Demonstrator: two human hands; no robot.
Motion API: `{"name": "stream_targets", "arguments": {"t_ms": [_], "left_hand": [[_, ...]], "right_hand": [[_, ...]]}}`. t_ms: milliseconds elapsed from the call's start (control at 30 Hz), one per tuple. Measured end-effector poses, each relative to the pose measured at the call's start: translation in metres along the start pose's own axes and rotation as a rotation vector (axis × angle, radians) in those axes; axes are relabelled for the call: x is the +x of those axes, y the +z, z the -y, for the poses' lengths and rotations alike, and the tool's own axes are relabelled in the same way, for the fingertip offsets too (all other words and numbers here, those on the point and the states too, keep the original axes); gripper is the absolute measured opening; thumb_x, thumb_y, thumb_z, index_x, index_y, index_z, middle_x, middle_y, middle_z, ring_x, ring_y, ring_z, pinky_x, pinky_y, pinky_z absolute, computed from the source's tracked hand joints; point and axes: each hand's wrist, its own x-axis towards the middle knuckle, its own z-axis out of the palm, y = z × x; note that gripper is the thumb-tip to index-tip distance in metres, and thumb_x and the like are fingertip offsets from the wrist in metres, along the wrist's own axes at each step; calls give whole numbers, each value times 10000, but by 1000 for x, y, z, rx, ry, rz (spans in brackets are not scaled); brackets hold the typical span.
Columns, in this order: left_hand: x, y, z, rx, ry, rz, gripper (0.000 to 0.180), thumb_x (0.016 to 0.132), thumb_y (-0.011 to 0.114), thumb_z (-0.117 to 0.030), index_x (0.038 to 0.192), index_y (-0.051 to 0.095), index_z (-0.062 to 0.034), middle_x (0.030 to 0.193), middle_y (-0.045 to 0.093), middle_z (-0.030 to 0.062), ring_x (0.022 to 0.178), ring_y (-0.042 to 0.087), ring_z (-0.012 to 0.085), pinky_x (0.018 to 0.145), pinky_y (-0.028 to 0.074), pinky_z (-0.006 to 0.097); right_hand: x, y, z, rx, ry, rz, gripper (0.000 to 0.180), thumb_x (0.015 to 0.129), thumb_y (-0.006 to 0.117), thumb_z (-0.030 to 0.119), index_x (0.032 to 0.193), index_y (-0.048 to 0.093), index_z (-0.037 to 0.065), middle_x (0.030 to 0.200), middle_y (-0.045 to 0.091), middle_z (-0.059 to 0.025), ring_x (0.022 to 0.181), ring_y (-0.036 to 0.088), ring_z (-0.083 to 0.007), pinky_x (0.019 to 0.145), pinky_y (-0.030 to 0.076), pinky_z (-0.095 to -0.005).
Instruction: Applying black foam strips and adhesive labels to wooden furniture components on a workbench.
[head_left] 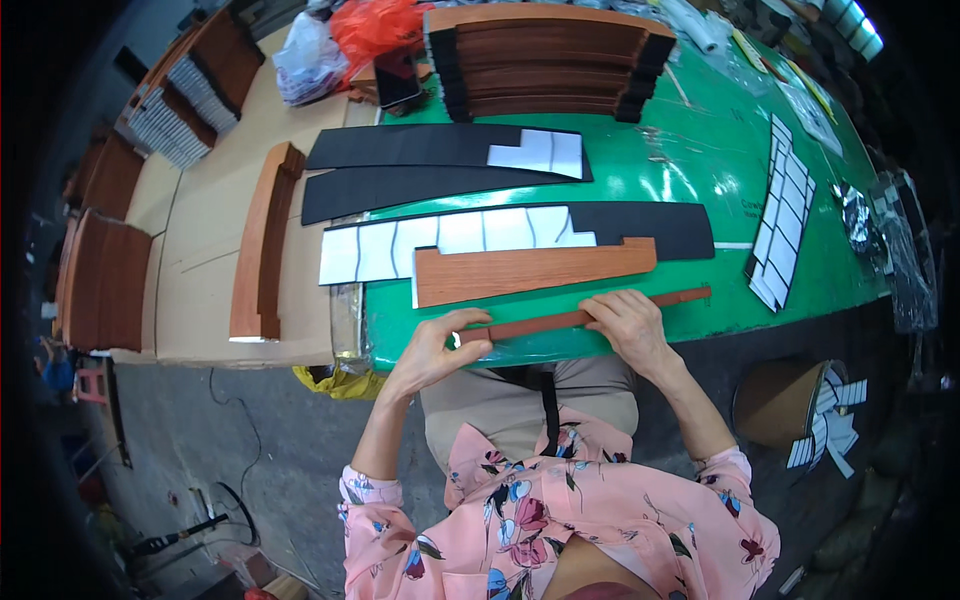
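So the person has a narrow reddish-brown strip lying along the near edge of a glossy green tabletop, running left to right right in front of their lap. The left hand has its thumb and fingers around the strip's left end, with a small white bit showing by the thumb. The right hand grips it further along, fingers bent over the top, and the right end pokes out past it. My guess is the wide two-handed hold keeps a skinny piece straight and steady.

Just beyond the strip is a tapered orange-brown wood-grain piece, overlapping a long black panel partly covered in white, probably laid there to be in easy reach. The thick stack of curved brown pieces with black ends sits at the far side, maybe so the near area is left for handwork.

Containers: a brown round bin on the floor at right has white lined offcuts spilling over its rim. A red plastic bag and a whitish translucent bag sit at the far left; can't tell what's inside either.
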Motion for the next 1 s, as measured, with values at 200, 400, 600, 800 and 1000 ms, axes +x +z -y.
{"name": "stream_targets", "arguments": {"t_ms": [200,400,600,800,1000], "left_hand": [[9,38,36,-128,126,-453,301,731,715,-9,1007,594,-4,961,619,55,909,567,132,813,440,251],[7,50,62,-130,238,-609,306,695,744,-56,970,613,-33,926,617,86,852,587,199,743,453,283],[6,57,62,-108,300,-597,307,675,756,-107,939,615,-36,940,595,82,899,563,245,759,450,317],[5,61,65,-188,355,-587,346,675,771,-123,980,625,-54,984,601,67,925,569,193,785,447,299],[10,63,65,-250,387,-549,348,672,772,-112,982,625,-52,985,599,61,944,563,189,793,446,296]], "right_hand": [[21,-3,-28,237,95,30,284,713,694,129,972,609,49,911,623,-77,865,596,-251,727,471,-376],[89,14,-91,192,108,168,225,738,668,93,939,593,28,902,591,-127,878,585,-308,742,489,-387],[94,31,-104,-18,-6,338,279,654,695,63,874,526,34,899,552,-133,905,558,-328,755,472,-418],[82,36,-119,-105,-161,375,221,691,652,-12,869,521,-4,787,538,-184,757,543,-352,636,451,-423],[83,48,-122,-143,-272,242,113,751,577,-9,849,521,-2,742,522,-185,709,542,-346,610,449,-424]]}}
